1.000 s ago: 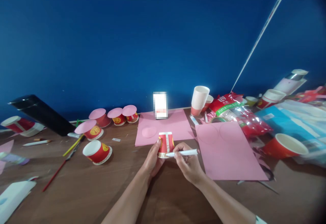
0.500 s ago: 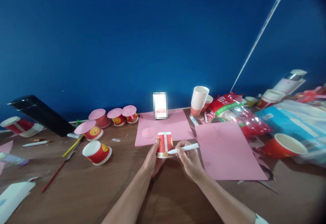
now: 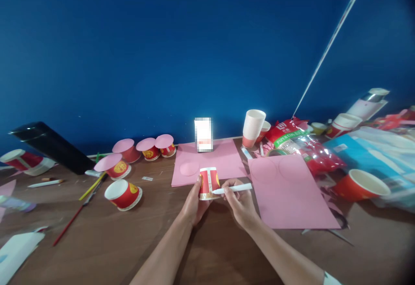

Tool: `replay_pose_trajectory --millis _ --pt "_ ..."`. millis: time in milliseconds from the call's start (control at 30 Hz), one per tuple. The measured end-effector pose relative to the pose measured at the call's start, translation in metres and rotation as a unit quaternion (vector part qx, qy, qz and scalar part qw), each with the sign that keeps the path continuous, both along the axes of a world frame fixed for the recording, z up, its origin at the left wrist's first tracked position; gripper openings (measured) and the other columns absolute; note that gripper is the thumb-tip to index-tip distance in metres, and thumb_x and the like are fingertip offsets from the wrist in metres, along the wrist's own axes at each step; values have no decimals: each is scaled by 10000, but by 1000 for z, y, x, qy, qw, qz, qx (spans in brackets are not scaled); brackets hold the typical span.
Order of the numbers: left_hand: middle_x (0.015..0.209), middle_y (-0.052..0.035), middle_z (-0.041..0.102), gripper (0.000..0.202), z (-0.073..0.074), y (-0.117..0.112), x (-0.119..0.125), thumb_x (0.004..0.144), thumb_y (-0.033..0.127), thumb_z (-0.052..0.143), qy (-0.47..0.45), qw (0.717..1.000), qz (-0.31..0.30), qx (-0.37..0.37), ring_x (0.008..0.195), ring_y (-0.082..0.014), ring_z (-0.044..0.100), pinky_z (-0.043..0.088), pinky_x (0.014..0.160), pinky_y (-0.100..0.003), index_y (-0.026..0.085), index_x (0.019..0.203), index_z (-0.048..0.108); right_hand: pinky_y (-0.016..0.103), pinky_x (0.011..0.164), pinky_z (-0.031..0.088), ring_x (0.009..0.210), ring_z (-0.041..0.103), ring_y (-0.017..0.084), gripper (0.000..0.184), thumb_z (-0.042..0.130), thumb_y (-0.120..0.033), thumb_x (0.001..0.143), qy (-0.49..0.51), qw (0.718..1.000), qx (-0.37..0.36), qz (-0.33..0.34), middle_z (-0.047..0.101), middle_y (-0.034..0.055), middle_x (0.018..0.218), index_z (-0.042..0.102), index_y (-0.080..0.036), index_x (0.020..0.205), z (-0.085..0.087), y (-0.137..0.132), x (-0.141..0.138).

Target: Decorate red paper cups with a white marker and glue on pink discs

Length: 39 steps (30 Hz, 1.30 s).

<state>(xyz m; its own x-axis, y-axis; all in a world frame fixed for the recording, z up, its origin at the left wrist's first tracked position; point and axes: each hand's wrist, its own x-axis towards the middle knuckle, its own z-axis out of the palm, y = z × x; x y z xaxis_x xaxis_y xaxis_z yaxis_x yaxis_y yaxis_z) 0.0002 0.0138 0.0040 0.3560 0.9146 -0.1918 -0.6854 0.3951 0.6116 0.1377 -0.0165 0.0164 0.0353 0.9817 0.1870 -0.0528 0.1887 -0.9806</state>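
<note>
The left grip (image 3: 194, 205) is closed round the left side of a red-and-gold paper cup (image 3: 209, 183), its narrower white end up, long axis nearly upright. The right grip (image 3: 239, 203) is pinched on a white marker (image 3: 239, 187), nearly level, its tip pointing left at the cup's lower front; whether they touch is too fine to tell. Just behind the cup, a pink paper sheet (image 3: 225, 157) on the bench (image 3: 106, 254) bears a pink disc (image 3: 189, 169); to the cup's right, a second pink sheet (image 3: 288, 198) partly covers scissors (image 3: 341, 237). Left of the cup stand another red cup (image 3: 125, 196) and four disc-topped cups (image 3: 151, 152); behind it to the right, a stack of paper cups (image 3: 253, 126) and a red cup package (image 3: 287, 131) crowd together.
</note>
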Motion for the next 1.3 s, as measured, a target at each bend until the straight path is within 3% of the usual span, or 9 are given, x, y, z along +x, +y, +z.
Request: replay_pose_trajectory --millis 167,267,633,767,900,1167,1300 --pt "890 -81 687 338 -2 1 -1 823 432 533 -9 1000 16 -14 891 -216 624 428 879 -346 118 890 637 208 472 298 504 382 81 188 526 -316 854 22 999 -11 23 470 -34 575 517 -175 730 -1 1 -1" --pt "912 -80 687 317 -3 1 -1 821 415 543 -22 999 17 -24 911 -217 622 432 884 -349 128 915 638 215 501 330 539 423 90 166 533 -312 854 22 1000 -4 -2 515 -18 615 537 -175 761 -2 2 -2" --pt "933 -108 684 378 -2 0 -2 822 443 526 -26 999 10 -30 928 -245 619 441 875 -376 111 965 636 225 549 366 585 466 106 166 536 -333 857 54 998 -18 8 531 -14 649 544 -180 793 -4 4 -2" --pt "904 -105 687 367 -2 0 -3 825 445 517 -16 999 16 -37 915 -240 621 440 872 -368 112 918 640 215 505 327 535 424 92 190 538 -331 859 45 999 -19 22 503 -29 594 529 -181 743 -5 4 -1" --pt "924 -91 684 331 -3 1 -3 820 436 531 -34 999 12 -32 930 -232 617 436 883 -362 133 902 638 224 541 366 582 469 104 167 544 -338 855 57 998 -19 13 543 -10 657 548 -181 797 -4 5 -1" --pt "956 -108 684 429 -3 1 -3 816 482 516 -28 999 7 -28 921 -236 623 446 884 -371 119 1015 631 231 559 399 597 493 110 199 569 -370 834 70 997 -25 -4 548 -7 647 550 -177 787 -1 5 -2" --pt "924 -112 690 435 -1 1 -4 830 481 491 -26 999 -1 -23 885 -229 632 458 865 -357 101 981 641 220 516 371 548 463 99 210 578 -371 828 77 996 -36 20 535 -16 608 546 -175 760 -1 4 -3"
